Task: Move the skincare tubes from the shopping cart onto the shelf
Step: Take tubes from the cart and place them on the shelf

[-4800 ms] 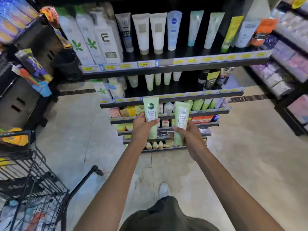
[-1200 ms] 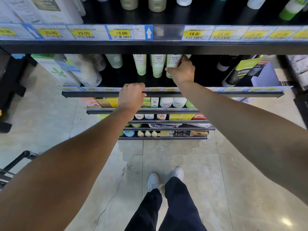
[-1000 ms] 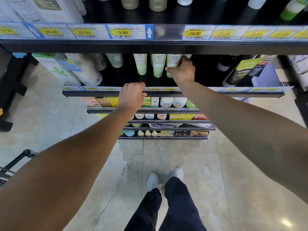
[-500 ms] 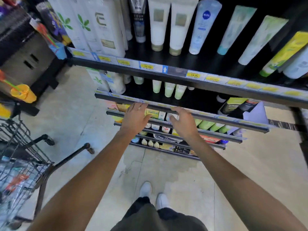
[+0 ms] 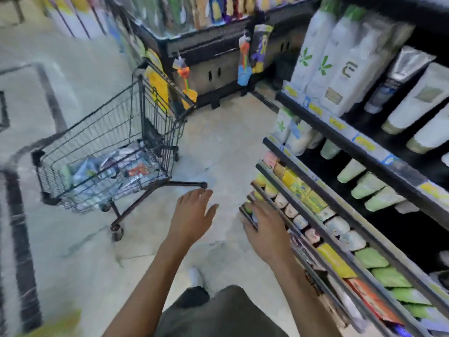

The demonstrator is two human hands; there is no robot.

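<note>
Wire shopping cart (image 5: 107,152) stands at ten o'clock, packets inside. Left hand (image 5: 192,216) and right hand (image 5: 266,233) hang spread, holding nothing; shelf (image 5: 379,164) at three o'clock.

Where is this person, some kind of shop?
Most likely a supermarket or drugstore aisle. A wire shopping cart holding packaged goods stands on the tiled floor, tiered shelves carry skincare tubes and bottles, and yellow price tags line the shelf edges.
</note>
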